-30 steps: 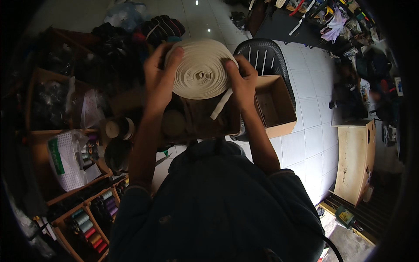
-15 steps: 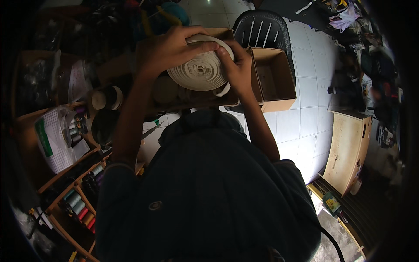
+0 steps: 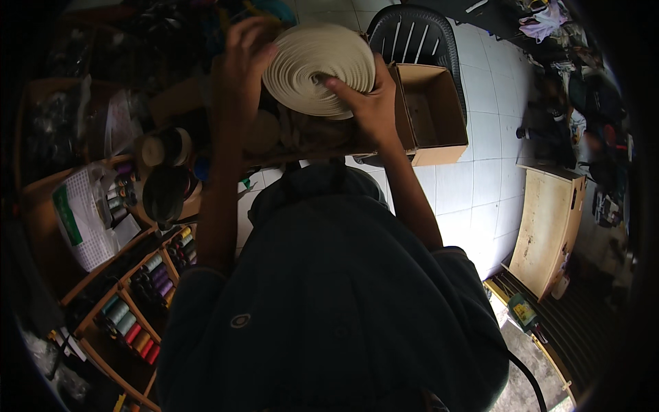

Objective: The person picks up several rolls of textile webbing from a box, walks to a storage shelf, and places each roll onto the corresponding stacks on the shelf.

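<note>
A large roll of cream fabric tape [image 3: 302, 75], wound in a flat spiral, is held up above a cardboard box [image 3: 281, 152]. My right hand [image 3: 374, 103] grips its right side, the thumb pressed on the flat face near the centre and the fingers behind the edge. My left hand [image 3: 244, 65] is at the roll's left edge with its fingers apart and somewhat blurred. One of its fingertips lies close to the rim; whether it touches cannot be told. Inside the box, below the roll, other round coils [image 3: 262, 130] show dimly.
An open cardboard box [image 3: 436, 110] stands to the right, by a black plastic chair [image 3: 415, 41]. At left are wooden racks with thread spools [image 3: 127, 326], more tape rolls [image 3: 165, 147] and a plastic bag [image 3: 86, 216]. A wooden board [image 3: 546, 230] lies farther right on the tiled floor.
My left hand has come off the top of the roll and moved to its left. The roll has risen and tilted to face me, my right thumb shifting toward its centre. The loose tape end no longer shows.
</note>
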`<state>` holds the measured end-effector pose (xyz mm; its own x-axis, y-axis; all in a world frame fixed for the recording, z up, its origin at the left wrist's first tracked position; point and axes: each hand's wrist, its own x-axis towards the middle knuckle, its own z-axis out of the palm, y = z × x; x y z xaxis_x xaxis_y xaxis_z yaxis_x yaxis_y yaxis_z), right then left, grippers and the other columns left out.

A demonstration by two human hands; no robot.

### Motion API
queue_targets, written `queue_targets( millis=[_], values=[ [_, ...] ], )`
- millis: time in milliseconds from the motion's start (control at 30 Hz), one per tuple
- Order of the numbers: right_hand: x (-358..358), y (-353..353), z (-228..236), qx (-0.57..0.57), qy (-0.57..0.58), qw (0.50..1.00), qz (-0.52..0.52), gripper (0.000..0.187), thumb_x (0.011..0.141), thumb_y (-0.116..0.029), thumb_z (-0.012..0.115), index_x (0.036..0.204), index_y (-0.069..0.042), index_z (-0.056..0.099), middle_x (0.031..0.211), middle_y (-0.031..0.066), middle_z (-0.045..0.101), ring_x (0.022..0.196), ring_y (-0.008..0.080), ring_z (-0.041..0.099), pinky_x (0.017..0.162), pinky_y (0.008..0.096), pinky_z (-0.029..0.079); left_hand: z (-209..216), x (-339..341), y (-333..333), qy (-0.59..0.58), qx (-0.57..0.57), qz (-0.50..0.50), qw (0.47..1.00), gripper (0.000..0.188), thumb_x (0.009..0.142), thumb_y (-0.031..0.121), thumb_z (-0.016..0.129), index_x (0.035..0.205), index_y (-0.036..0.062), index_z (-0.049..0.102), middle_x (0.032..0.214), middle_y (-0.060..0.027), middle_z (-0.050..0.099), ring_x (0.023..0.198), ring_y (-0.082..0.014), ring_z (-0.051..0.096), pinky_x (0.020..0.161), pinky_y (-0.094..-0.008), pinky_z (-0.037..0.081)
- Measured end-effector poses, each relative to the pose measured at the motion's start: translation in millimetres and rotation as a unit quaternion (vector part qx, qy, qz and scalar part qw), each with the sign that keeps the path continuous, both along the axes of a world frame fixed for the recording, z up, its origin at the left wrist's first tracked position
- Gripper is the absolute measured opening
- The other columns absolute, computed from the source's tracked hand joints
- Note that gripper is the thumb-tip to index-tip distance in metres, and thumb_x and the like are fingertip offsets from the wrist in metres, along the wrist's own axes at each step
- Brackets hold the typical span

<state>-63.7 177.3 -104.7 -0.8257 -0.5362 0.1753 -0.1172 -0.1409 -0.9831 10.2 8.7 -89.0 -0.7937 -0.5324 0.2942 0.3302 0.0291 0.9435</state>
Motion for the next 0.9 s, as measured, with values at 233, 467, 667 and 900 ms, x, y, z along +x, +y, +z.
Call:
queue_targets(
  millis=[233, 467, 667, 900],
  values=[
    [-1.7, -10.2, 6.4, 0.01, 0.018, 1.0, 0.003, 0.04, 0.073, -0.017, 0.077, 0.102, 0.003, 0.057, 0.093, 0.012, 0.065, 0.083, 0.0155, 0.063, 0.073, 0.0285, 0.051, 41.0, -5.3, -12.0, -0.131, -0.133, -0.058, 0.981, 0.029, 0.08, 0.017, 0.069, 0.097, -0.005, 0.06, 0.086, -0.0101, 0.065, 0.077, -0.0119, 0.062, 0.069, -0.0258, 0.049],
    [26.8, -26.6, -0.5, -0.16, -0.13, 0.973, -0.1, 0.042, 0.077, -0.012, 0.073, 0.112, 0.004, 0.055, 0.101, 0.0096, 0.063, 0.09, 0.0149, 0.06, 0.081, 0.0273, 0.048, 11.7, 6.3, 46.5, -0.019, -0.061, 0.13, 0.989, 0.047, 0.093, 0.037, 0.046, 0.121, -0.0001, 0.047, 0.117, -0.0152, 0.053, 0.105, -0.0192, 0.054, 0.09, -0.0301, 0.042],
    [0.9, 1.0, 15.1, -0.004, 0.025, 0.999, 0.032, 0.048, 0.07, -0.013, 0.078, 0.11, 0.003, 0.056, 0.094, 0.0094, 0.065, 0.085, 0.0152, 0.063, 0.078, 0.0288, 0.051, 40.2, -5.8, -6.7, -0.016, -0.166, -0.101, 0.981, 0.047, 0.081, 0.027, 0.066, 0.119, 0.003, 0.051, 0.105, -0.0122, 0.061, 0.09, -0.0187, 0.062, 0.075, -0.0279, 0.049],
    [-2.4, -11.7, 23.0, -0.105, -0.044, 0.993, -0.038, 0.042, 0.072, -0.012, 0.077, 0.105, 0.004, 0.057, 0.094, 0.0098, 0.065, 0.084, 0.0158, 0.062, 0.077, 0.0281, 0.05, 48.7, -24.0, 3.6, -0.001, -0.018, -0.015, 1.0, 0.036, 0.084, 0.02, 0.065, 0.112, -0.0011, 0.054, 0.103, -0.0082, 0.062, 0.085, -0.0157, 0.062, 0.072, -0.0275, 0.05]
  ],
)
